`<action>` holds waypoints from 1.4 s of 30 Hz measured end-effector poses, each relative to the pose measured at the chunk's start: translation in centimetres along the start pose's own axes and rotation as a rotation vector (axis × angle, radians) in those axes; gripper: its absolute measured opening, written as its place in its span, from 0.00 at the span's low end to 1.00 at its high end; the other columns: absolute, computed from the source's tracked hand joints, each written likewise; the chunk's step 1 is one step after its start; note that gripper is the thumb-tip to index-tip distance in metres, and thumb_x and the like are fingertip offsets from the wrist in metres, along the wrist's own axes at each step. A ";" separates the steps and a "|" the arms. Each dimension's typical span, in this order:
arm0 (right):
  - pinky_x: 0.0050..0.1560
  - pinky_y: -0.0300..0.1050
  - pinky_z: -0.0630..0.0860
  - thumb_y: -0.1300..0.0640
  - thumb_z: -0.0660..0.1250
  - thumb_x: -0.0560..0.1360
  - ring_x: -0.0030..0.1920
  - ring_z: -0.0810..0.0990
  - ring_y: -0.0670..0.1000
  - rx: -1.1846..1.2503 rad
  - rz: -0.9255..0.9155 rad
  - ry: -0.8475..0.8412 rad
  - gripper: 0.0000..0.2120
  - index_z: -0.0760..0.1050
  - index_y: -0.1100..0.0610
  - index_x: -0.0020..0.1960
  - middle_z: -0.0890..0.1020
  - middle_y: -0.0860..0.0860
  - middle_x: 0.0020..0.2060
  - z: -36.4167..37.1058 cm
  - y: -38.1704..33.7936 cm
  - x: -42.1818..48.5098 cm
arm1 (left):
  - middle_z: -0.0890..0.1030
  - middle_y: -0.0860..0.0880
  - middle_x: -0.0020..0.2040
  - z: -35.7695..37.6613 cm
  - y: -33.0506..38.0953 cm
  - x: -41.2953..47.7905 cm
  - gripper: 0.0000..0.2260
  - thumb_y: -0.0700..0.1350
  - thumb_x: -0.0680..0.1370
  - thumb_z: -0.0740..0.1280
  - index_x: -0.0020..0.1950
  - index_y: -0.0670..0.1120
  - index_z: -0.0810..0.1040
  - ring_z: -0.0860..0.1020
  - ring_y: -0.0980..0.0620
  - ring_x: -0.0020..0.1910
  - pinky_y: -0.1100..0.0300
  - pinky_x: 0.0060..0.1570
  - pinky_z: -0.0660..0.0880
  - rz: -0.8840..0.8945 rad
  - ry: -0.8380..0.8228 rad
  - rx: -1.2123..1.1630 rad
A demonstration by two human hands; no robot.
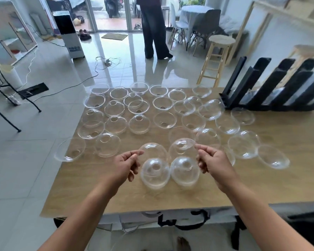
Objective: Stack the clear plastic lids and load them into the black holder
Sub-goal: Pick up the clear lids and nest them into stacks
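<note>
Both hands are raised over the near part of the wooden table (pixel 261 187). The left hand (pixel 126 163) pinches the rim of a clear lid (pixel 153 151); the right hand (pixel 213 160) pinches the edge of another lid (pixel 182 147). Two more domed lids (pixel 155 173) sit just below, between the hands. Dozens lie scattered across the table. The black holder (pixel 272 87) stands at the far right corner.

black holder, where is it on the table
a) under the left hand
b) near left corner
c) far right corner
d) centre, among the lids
c: the black holder stands at the table's far right corner, past the spread of clear lids.
</note>
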State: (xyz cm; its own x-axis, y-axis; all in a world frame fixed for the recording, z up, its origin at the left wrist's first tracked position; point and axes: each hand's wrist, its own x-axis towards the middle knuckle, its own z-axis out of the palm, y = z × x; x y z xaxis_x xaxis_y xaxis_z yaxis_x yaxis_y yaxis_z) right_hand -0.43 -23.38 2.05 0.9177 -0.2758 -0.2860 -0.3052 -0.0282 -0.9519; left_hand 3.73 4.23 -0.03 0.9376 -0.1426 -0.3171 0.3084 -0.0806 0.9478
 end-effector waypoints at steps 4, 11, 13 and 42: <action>0.26 0.38 0.68 0.64 0.59 0.81 0.27 0.71 0.44 0.011 0.120 0.026 0.13 0.76 0.55 0.62 0.77 0.50 0.31 -1.1 3.4 -0.9 | 0.76 0.47 0.31 1.3 -1.0 0.4 0.11 0.39 0.81 0.59 0.53 0.46 0.81 0.71 0.55 0.26 0.64 0.18 0.65 -0.046 0.012 0.071; 0.24 0.36 0.69 0.66 0.58 0.80 0.26 0.71 0.43 0.061 0.194 0.091 0.13 0.78 0.55 0.57 0.76 0.51 0.31 -0.2 5.7 -0.9 | 0.73 0.46 0.28 1.9 -2.2 0.7 0.11 0.40 0.82 0.59 0.54 0.47 0.80 0.69 0.54 0.24 0.64 0.18 0.64 -0.101 0.055 0.161; 0.25 0.37 0.71 0.66 0.58 0.79 0.27 0.72 0.44 0.048 0.197 0.103 0.13 0.77 0.54 0.57 0.76 0.51 0.33 0.1 5.9 -0.9 | 0.73 0.47 0.27 1.9 -2.6 0.8 0.11 0.40 0.82 0.59 0.55 0.47 0.80 0.69 0.55 0.22 0.64 0.18 0.64 -0.096 0.073 0.176; 0.69 0.49 0.67 0.38 0.60 0.76 0.67 0.66 0.51 -1.057 -0.445 0.092 0.31 0.61 0.47 0.75 0.70 0.49 0.66 1.1 5.3 -2.1 | 0.71 0.52 0.65 3.4 -2.1 0.2 0.23 0.61 0.72 0.68 0.66 0.60 0.73 0.70 0.51 0.64 0.51 0.62 0.69 0.522 0.086 0.973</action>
State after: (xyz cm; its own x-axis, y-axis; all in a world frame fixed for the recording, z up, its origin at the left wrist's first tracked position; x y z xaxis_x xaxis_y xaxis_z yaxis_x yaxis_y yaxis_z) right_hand -3.73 -21.93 -2.54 0.9889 -0.1069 0.1029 -0.0593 -0.9207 -0.3858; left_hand 2.69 1.03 -2.23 0.9351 -0.3193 0.1536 -0.3511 -0.7765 0.5232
